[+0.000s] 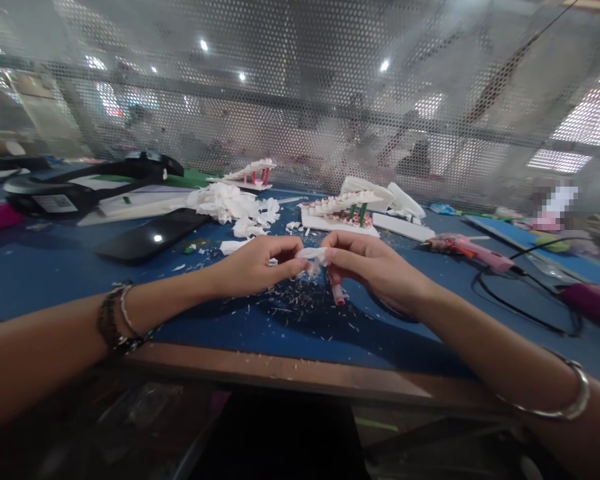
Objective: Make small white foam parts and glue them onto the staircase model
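Between the thumb and fingers of my left hand [260, 265] is one end of a small, ragged white piece [312, 254], perhaps tissue or foam. The other end is pinched by my right hand [367, 263]. Beneath the right fingers shows a slim pale stick with a red tip [339, 295]; I cannot tell whether they grip it. Fine white and reddish shavings [305, 310] lie scattered on the blue mat below. Just beyond my hands are a white model with green posts [343, 207] and a heap of torn white scraps [233, 205].
A black phone [147, 239] lies left of the scraps, with a black headset [55, 193] behind it. At right is a pink hot glue gun [473, 251] with a looping cable. Another white model with red posts [253, 175] stands near the perforated metal screen [300, 87].
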{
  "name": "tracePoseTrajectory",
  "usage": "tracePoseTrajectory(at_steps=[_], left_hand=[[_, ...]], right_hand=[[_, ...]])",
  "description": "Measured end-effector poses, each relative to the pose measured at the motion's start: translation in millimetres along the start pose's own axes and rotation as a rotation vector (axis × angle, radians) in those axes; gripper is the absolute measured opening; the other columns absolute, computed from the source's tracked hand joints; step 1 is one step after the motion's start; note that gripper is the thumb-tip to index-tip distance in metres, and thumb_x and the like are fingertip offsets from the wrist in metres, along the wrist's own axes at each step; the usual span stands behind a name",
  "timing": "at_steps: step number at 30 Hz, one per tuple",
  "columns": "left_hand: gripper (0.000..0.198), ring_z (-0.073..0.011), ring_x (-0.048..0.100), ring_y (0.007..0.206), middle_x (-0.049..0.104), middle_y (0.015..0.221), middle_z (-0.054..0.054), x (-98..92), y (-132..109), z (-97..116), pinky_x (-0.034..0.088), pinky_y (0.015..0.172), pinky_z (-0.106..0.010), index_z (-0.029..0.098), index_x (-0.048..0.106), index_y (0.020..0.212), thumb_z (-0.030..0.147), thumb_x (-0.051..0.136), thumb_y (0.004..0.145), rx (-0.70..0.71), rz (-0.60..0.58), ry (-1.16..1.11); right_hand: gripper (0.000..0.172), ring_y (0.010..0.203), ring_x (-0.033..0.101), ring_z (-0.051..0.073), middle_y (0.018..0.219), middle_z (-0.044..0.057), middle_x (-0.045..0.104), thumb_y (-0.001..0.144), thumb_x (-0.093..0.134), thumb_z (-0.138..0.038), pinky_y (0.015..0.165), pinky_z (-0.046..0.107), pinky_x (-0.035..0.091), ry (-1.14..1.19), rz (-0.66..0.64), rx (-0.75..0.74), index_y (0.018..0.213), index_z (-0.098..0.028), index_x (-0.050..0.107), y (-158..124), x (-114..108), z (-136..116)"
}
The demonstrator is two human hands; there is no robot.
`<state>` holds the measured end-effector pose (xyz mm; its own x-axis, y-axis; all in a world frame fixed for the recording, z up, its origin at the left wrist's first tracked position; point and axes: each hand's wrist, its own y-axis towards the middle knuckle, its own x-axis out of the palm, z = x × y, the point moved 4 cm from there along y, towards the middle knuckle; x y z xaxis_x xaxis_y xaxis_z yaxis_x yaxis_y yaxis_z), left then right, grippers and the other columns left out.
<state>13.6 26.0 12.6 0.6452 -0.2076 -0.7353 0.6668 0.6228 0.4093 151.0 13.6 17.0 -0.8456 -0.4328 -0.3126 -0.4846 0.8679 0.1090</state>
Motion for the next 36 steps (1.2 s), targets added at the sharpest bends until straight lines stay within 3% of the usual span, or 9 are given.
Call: tracePoseTrajectory(at_steps=[3, 11, 23, 27, 29, 31, 33, 36], left_hand=[[0.025, -0.0073, 0.036, 0.05, 0.036, 0.053, 0.005, -0.6, -0.3, 0.0, 0.028, 0.048, -0.019, 0.017, 0.04, 0.059, 0.029, 0.041, 0.081, 0.006, 0.015, 0.003], [0.022, -0.0075, 0.036, 0.051, 0.037, 0.054, 0.005, -1.2, -0.1, -0.2, 0.029, 0.048, -0.019, 0.017, 0.042, 0.061, 0.027, 0.041, 0.08, -0.006, 0.022, 0.011], [0.027, -0.006, 0.034, 0.045, 0.035, 0.05, 0.007, -3.0, -0.7, -0.5, 0.027, 0.047, -0.019, 0.017, 0.037, 0.053, 0.024, 0.038, 0.079, -0.079, 0.064, -0.042], [0.028, -0.0069, 0.035, 0.045, 0.037, 0.048, 0.006, -4.6, 1.4, -4.9, 0.029, 0.047, -0.02, 0.017, 0.037, 0.053, 0.028, 0.037, 0.079, -0.137, 0.066, -0.088], [0.026, -0.0076, 0.038, 0.05, 0.04, 0.053, 0.005, -8.8, 3.1, -7.8, 0.032, 0.052, -0.021, 0.017, 0.04, 0.054, 0.029, 0.037, 0.077, -0.159, 0.129, -0.106], [0.022, -0.0083, 0.042, 0.058, 0.045, 0.066, 0.002, -14.5, 4.5, -9.5, 0.035, 0.058, -0.022, 0.016, 0.043, 0.056, 0.028, 0.038, 0.073, -0.157, 0.227, -0.119], [0.019, -0.0092, 0.044, 0.065, 0.048, 0.077, 0.0, -18.0, 5.2, -10.8, 0.036, 0.064, -0.022, 0.015, 0.046, 0.057, 0.028, 0.04, 0.069, -0.158, 0.29, -0.133], [0.018, -0.0101, 0.045, 0.066, 0.049, 0.074, 0.0, -15.4, 6.0, -12.7, 0.036, 0.064, -0.023, 0.015, 0.047, 0.056, 0.029, 0.043, 0.067, -0.17, 0.245, -0.147]], right_hand=[[0.009, 0.049, 0.047, 0.006, 0.056, -0.005, 0.047, 0.078, 0.051, -0.026, 0.048, 0.02, 0.04, -0.086, -0.013, -0.033, 0.078, -0.017, 0.048, -0.5, 0.1, -1.2], [0.016, 0.048, 0.047, 0.006, 0.056, -0.004, 0.049, 0.078, 0.05, -0.03, 0.046, 0.02, 0.038, -0.137, 0.0, -0.054, 0.071, -0.017, 0.045, -1.2, -0.1, -1.6], [0.009, 0.05, 0.047, 0.006, 0.059, -0.004, 0.048, 0.075, 0.053, -0.023, 0.049, 0.02, 0.04, -0.164, 0.059, -0.084, 0.074, -0.015, 0.049, 1.6, -3.1, -0.5], [0.013, 0.056, 0.048, 0.006, 0.068, -0.003, 0.049, 0.074, 0.054, -0.023, 0.053, 0.021, 0.041, -0.288, 0.165, -0.212, 0.08, -0.017, 0.045, 0.7, -6.2, -2.6], [0.012, 0.058, 0.047, 0.007, 0.069, -0.002, 0.05, 0.075, 0.053, -0.024, 0.055, 0.021, 0.041, -0.433, 0.204, -0.308, 0.08, -0.017, 0.044, -1.9, -4.7, -5.8], [0.006, 0.059, 0.048, 0.007, 0.07, -0.002, 0.052, 0.077, 0.051, -0.021, 0.057, 0.021, 0.042, -0.608, 0.133, -0.404, 0.079, -0.017, 0.047, -5.0, 3.5, -9.1], [0.007, 0.069, 0.051, 0.009, 0.078, 0.001, 0.056, 0.08, 0.048, -0.02, 0.066, 0.022, 0.043, -0.763, -0.029, -0.51, 0.084, -0.016, 0.052, -8.8, 17.3, -11.2], [0.023, 0.093, 0.048, 0.014, 0.103, 0.007, 0.056, 0.084, 0.042, -0.015, 0.083, 0.027, 0.04, -0.938, -0.293, -0.599, 0.102, -0.015, 0.055, -13.7, 38.4, -8.2]])
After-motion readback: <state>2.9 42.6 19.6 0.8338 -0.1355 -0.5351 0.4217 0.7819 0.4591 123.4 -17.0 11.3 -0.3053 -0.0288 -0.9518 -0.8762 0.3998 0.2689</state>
